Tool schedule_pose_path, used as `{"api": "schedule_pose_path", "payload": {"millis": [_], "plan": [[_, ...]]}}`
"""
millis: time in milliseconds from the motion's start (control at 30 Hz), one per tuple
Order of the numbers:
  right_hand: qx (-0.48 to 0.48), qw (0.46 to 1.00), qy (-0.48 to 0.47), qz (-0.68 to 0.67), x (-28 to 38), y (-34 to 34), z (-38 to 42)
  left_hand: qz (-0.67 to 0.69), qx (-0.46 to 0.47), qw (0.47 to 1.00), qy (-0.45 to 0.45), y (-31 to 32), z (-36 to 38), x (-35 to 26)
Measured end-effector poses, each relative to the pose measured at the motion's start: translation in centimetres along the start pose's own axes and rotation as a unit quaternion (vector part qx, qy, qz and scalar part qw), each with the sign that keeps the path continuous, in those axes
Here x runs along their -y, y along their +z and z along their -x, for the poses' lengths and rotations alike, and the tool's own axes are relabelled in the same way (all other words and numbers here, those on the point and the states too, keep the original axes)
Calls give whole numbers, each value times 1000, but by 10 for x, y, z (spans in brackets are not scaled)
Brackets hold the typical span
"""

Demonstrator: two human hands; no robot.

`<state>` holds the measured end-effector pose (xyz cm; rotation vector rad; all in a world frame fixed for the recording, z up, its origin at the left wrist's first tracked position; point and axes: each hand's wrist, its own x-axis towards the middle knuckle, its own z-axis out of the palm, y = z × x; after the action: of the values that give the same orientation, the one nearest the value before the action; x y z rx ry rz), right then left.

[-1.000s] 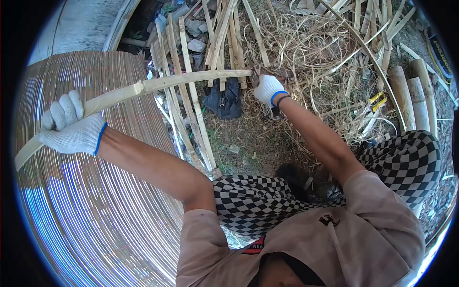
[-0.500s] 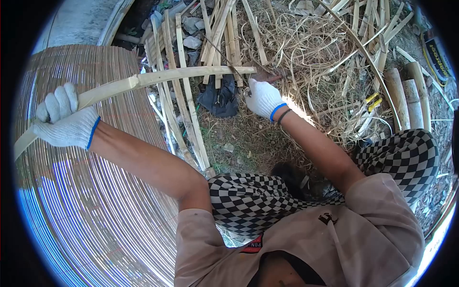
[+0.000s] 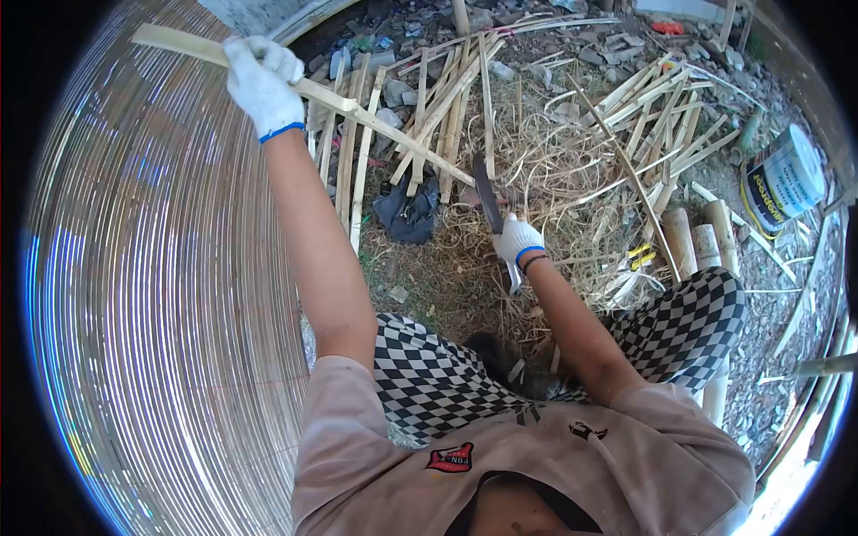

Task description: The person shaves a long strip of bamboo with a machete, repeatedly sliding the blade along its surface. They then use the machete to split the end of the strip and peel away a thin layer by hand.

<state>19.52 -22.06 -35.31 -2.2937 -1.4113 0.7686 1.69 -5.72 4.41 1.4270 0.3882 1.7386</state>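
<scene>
My left hand (image 3: 264, 82), in a white glove with a blue cuff, is closed around a long pale bamboo strip (image 3: 393, 134). The strip slants down to the right, and its far end lies against the dark blade of a machete (image 3: 488, 195). My gloved right hand (image 3: 518, 239) is wrapped round the machete's handle, the blade pointing up and away from me. Beneath the strip, more bamboo slats (image 3: 359, 170) lie side by side on the ground. A crumpled black plastic bag (image 3: 407, 214) sits just left of the blade.
A large blind of thin slats (image 3: 170, 286) spans the left side. Curly shavings (image 3: 563, 192) cover the ground ahead. To the right are cut bamboo poles (image 3: 679, 241), a yellow-handled tool (image 3: 640, 257), a paint bucket (image 3: 785, 183) and a pile of split bamboo (image 3: 666, 116).
My left hand has moved up and inward with the strip, which now slopes down to the right. My right hand has drawn back lower, and the machete blade now shows clearly at the strip's end.
</scene>
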Motion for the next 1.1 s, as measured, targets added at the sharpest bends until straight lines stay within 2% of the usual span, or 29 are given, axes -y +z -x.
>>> {"api": "schedule_pose_path", "payload": {"millis": [33, 100, 133, 167, 233, 300, 333, 433, 467, 500, 567, 600, 633, 700, 733, 767, 800, 833, 867, 900, 967, 1000, 1033, 1100], "plan": [[-5, 999, -38, 1, 6, -10, -1, 9, -5, 1000, 10, -5, -1, -2], [44, 991, -123, -33, 23, -50, 3, 45, -8, 998, 34, -5, 0, -15], [132, 980, -113, -93, 35, -77, 8, 75, -3, 996, 42, -7, 0, -26], [167, 965, -115, -169, 42, -104, 16, 104, 4, 993, 49, -9, 0, -38], [237, 911, -119, -316, 58, -150, 33, 182, 19, 981, 62, -13, 0, -56], [246, 853, -143, -437, 64, -192, 35, 275, 36, 958, 74, -21, -1, -68], [234, 824, -150, -493, 72, -219, 39, 326, 99, 938, 68, -33, -9, -63], [163, 729, -221, -627, 74, -285, 17, 378, 70, 918, 99, -29, -11, -55], [106, 735, -265, -615, 74, -305, 24, 421, 164, 887, 97, -35, -19, -47], [-14, 746, -303, -593, 74, -324, 28, 403, 142, 900, 90, -35, -23, -33], [-74, 676, -331, -655, 67, -362, 42, 365, 100, 923, 73, -18, -17, -25], [-85, 653, -348, -668, 62, -377, 50, 399, 192, 895, 56, -35, -31, 2], [-95, 628, -365, -681, 56, -389, 55, 390, 175, 904, 6, -38, -31, 19], [-92, 601, -383, -695, 41, -399, 68, 365, 141, 915, -95, -37, -27, 37], [-93, 591, -370, -711, 34, -398, 75, 272, 149, 940, -142, -36, -20, 36], [-97, 579, -357, -727, 24, -397, 77, 196, 241, 930, -195, -40, -16, 39], [-101, 573, -354, -732, 17, -397, 74, 35, 251, 922, -293, -44, -17, 40], [-106, 567, -347, -740, 7, -391, 67, -128, 253, 879, -383, -45, -16, 40], [-112, 560, -335, -749, -7, -382, 63, -288, 256, 836, -391, -33, 0, 20], [-118, 565, -315, -754, -15, -380, 59, -380, 266, 797, -386, -27, 6, 7], [-101, 573, -298, -757, -26, -378, 48, -402, 377, 698, -458, -28, -10, 0], [-101, 586, -289, -750, -25, -376, 49, -438, 336, 723, -414, -7, 10, -26], [-103, 582, -274, -759, -20, -373, 49, -390, 363, 730, -428, -6, -3, -20], [-57, 622, -295, -723, -16, -370, 49, -371, 362, 810, -276, 16, 5, -22]]}}
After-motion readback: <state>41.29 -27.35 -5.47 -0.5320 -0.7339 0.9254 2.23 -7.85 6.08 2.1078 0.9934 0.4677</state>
